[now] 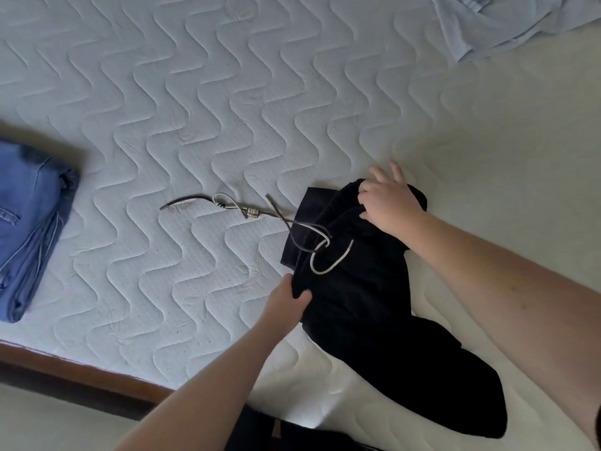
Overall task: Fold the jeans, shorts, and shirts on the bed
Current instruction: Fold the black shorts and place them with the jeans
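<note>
My two arms reach into view from the bottom edge, both bare from above the elbow down to the fingers. No sleeve shows on either forearm. My left hand [287, 304] and right hand [388, 203] wear no rings, watch or gloves, and my fingernails are short. Between my arms, at the bottom edge, shows a strip of my dark clothing [260, 431].
</note>
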{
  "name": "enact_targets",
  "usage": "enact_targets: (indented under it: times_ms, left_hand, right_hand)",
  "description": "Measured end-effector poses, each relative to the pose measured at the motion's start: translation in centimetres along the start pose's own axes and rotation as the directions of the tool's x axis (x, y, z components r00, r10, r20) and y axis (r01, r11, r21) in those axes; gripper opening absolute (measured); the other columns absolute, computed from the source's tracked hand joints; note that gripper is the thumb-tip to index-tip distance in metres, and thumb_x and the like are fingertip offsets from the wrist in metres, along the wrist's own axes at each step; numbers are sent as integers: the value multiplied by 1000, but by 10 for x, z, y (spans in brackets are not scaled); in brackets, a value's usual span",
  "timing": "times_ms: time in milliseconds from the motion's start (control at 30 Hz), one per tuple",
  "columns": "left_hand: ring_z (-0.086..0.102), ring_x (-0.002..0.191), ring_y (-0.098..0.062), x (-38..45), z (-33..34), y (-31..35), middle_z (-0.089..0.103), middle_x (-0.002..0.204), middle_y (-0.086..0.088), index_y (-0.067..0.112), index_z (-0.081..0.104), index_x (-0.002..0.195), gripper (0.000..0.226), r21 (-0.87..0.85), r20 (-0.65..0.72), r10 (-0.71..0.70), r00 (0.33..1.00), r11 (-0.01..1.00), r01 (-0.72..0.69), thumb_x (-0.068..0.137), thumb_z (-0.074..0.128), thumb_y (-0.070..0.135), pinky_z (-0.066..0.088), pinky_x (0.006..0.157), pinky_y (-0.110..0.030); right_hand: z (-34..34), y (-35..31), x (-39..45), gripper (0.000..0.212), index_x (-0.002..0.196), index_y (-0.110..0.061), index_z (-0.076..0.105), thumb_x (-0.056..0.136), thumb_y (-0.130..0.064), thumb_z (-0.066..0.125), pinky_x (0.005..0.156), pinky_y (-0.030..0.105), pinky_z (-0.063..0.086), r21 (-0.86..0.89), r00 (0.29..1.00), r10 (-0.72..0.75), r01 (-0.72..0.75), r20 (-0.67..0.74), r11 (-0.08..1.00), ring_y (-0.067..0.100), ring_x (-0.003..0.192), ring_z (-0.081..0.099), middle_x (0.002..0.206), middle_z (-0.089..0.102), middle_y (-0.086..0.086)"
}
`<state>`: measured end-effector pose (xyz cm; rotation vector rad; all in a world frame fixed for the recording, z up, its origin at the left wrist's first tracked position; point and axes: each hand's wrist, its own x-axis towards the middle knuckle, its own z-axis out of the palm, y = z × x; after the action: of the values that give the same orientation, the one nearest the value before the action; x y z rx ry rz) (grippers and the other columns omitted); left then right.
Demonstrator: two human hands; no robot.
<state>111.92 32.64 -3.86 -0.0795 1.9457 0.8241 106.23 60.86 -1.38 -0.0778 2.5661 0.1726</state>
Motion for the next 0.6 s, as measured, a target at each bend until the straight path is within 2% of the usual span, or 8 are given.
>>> enact_targets:
  times_ms: [67,100,167,233,333,400,500,600]
  left_hand:
    - [63,79,-4,-9,-19,-3,64,92,12,29,49,108,19,33,-13,30,999,999,-30,91,56,34,46,58,-13]
    - [63,78,-3,-14,-30,-3,65,91,12,30,50,108,19,59,-23,49,999,997,-47,91,57,34,45,58,-13]
    - [64,77,-4,-24,-54,-2,67,88,11,33,53,107,18,93,-39,80,996,993,-76,91,60,33,45,61,-16]
    - [64,75,-2,-36,-79,5,68,86,11,38,56,103,16,126,-65,116,991,986,-108,89,62,32,45,61,-14]
    - [61,75,6,-56,-115,23,68,82,15,44,58,97,18,181,-134,183,974,971,-157,87,63,31,41,56,-7]
    - [60,76,10,-72,-135,40,67,82,22,51,57,96,23,210,-184,238,954,957,-199,86,63,31,41,55,-3]
    - [59,84,12,-100,-159,66,63,87,37,58,55,111,38,264,-218,350,911,920,-290,87,59,28,42,60,-1]
    - [58,90,15,-133,-178,91,60,96,44,61,50,121,50,292,-206,455,866,874,-389,90,57,22,43,66,0]
  right_hand:
    - [1,3,-11,33,113,-20,68,93,-44,58,116,50,14,69,1000,-24,25,-18,997,27,133,40,122,62,-2]
    - [1,4,-18,34,111,-19,68,93,-46,56,110,45,26,96,999,-10,15,-48,995,26,122,49,113,65,-1]
    - [-3,4,-32,38,105,-17,67,93,-51,53,81,35,42,151,993,52,-35,-109,988,25,92,60,90,67,1]
    - [-12,1,-46,41,99,-14,65,92,-53,55,63,32,38,215,983,104,-69,-153,974,25,76,59,78,64,2]
    - [-33,-7,-67,39,85,-10,61,91,-49,61,56,32,36,253,958,133,-67,-253,965,26,61,53,64,58,3]
    - [-50,-15,-85,39,70,-11,53,89,-42,67,51,31,33,277,932,164,-72,-323,958,24,50,42,53,45,0]
    - [-75,-25,-110,44,64,-15,40,90,-39,67,50,29,25,312,900,239,-124,-364,942,24,46,37,48,35,-1]
    - [-95,-33,-135,41,65,-15,44,92,-39,63,53,30,27,357,869,323,-186,-375,915,26,47,40,48,38,-1]
